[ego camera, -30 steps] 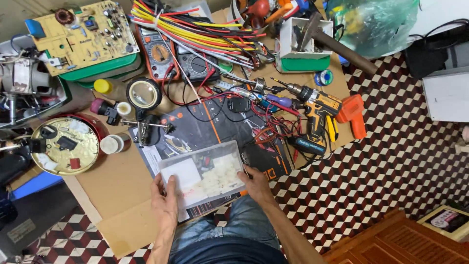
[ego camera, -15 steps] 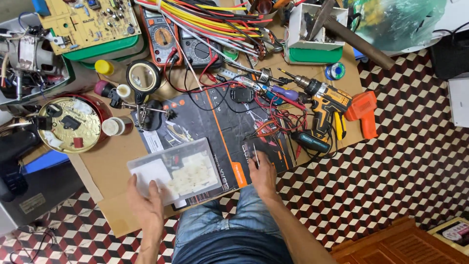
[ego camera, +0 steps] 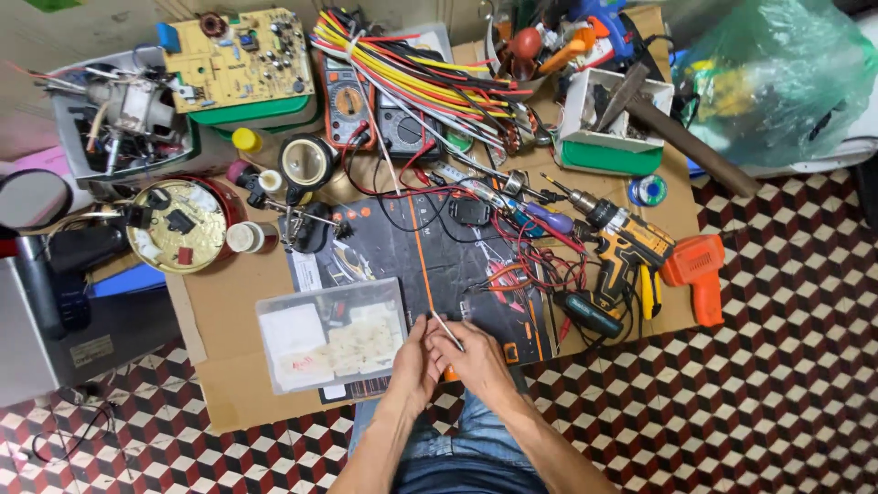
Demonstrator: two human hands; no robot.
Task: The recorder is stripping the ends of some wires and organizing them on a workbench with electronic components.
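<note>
both hands meet over the near edge of the black work mat [ego camera: 439, 265], the right hand [ego camera: 476, 361] with its grip closed on a thin metal tool [ego camera: 446, 330] whose tip slants up and away, the left hand [ego camera: 416, 361] curled against it, though i cannot tell if its grip holds anything. just left of the grip lies a clear plastic parts box [ego camera: 331, 335] on the cardboard sheet [ego camera: 224, 316]. beyond and to the right, past a tangle of red wires [ego camera: 521, 265], a yellow cordless drill [ego camera: 626, 240] and an orange drill [ego camera: 697, 274] lie well apart from the hands.
</note>
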